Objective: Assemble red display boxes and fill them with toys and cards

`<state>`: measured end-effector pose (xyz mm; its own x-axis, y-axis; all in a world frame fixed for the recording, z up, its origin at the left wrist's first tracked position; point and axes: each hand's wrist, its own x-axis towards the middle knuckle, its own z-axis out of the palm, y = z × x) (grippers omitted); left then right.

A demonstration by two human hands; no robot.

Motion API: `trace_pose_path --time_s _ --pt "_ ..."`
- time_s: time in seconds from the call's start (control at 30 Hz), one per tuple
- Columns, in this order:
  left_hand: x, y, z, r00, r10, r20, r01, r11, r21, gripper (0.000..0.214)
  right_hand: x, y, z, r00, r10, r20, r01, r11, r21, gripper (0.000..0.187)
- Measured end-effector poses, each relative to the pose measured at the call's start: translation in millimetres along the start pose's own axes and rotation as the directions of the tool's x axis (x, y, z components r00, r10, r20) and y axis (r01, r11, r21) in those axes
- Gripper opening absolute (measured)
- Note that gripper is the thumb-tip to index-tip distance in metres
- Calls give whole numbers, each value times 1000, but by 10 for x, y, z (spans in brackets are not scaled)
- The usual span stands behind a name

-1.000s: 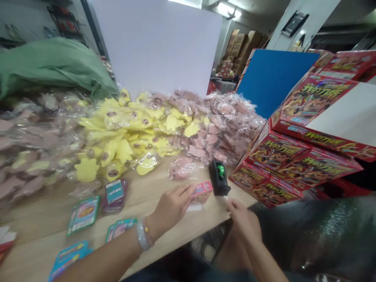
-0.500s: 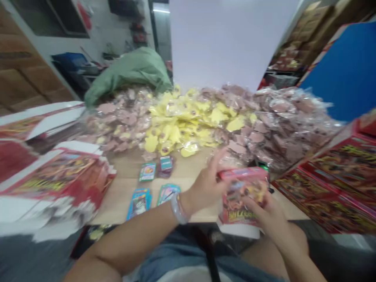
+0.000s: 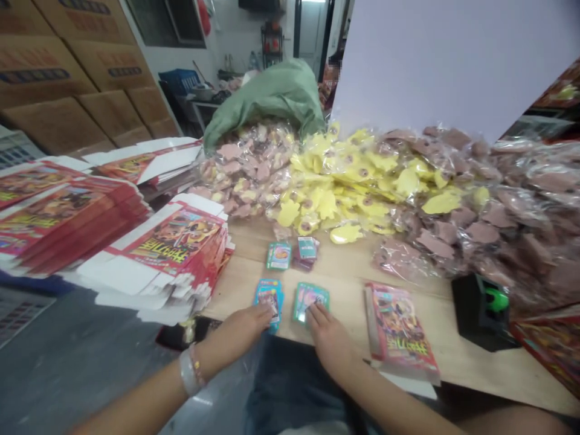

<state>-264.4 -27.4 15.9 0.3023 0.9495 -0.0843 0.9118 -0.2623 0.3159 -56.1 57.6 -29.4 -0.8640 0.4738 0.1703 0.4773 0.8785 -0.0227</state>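
Note:
My left hand (image 3: 251, 325) has its fingertips closed on a picture trading card (image 3: 268, 302) at the top of a blue-edged stack near the front edge of the table. Over a green-edged stack of trading cards (image 3: 301, 299) lies my right hand (image 3: 330, 338), fingers stretched out and touching the top card. Two smaller card stacks sit just behind, one green (image 3: 278, 256) and one dark with a teal top card (image 3: 307, 249). A red printed box (image 3: 401, 326), with a white flap jutting over the front edge, lies to the right of my right hand.
Flat printed cartons (image 3: 172, 241) are stacked at left. Bagged yellow pieces (image 3: 335, 193) and bagged pink pieces (image 3: 489, 223) are heaped along the back, beside a green sack (image 3: 272, 99). A black holder with a green roll (image 3: 483, 311) stands at right.
Both hands have left the red box, which now lies on the table, and have moved to the two front card stacks. The view has swung left.

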Motion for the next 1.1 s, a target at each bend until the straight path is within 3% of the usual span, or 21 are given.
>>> trace_pose_path --time_s 0.17,0.4,0.5,0.57,0.63,0.7,0.73,0.8,0.83,0.9,0.97,1.03,1.1 --pt "-39 -43 -52 996 60 -72 -54 995 82 22 -42 179 -91 991 -126 -53 124 992 -31 35" --pt "1 -135 -90 988 122 -95 -125 992 -18 18 11 299 -219 972 -126 -199 125 992 -20 28" --pt "-1 -116 -151 988 87 -126 -90 996 -17 22 55 417 -317 956 42 -291 -43 999 3 23" --pt "9 -93 -220 975 3 -221 -4 1000 -6 24 84 556 -425 900 241 -362 -245 969 38 23" --pt "45 -68 -324 920 -97 -379 105 994 2 24 102 695 -535 813 410 -413 -413 906 87 27" --pt "100 -37 -441 834 -143 -532 183 983 24 22 109 772 -606 764 485 -425 -481 868 125 32" --pt "127 -17 -486 799 -137 -585 202 978 46 21 110 772 -618 769 486 -415 -477 869 134 32" --pt "162 27 -514 780 -101 -618 205 974 99 20 109 698 -587 830 420 -367 -395 907 143 30" --pt "163 50 -486 796 -91 -599 198 974 114 19 104 631 -550 876 351 -330 -318 936 150 25" --pt "123 83 -352 884 -103 -455 167 981 103 19 76 479 -457 955 166 -244 -122 975 185 11" --pt "39 90 -177 954 -128 -270 150 987 60 18 21 359 -389 985 2 -172 41 969 244 10" --pt "-46 86 -53 973 -148 -179 156 987 33 19 -56 314 -398 990 -49 -131 86 951 295 13" --pt "-53 122 -24 934 -207 -292 202 978 -46 19 -136 335 -498 991 44 -128 1 943 334 12"
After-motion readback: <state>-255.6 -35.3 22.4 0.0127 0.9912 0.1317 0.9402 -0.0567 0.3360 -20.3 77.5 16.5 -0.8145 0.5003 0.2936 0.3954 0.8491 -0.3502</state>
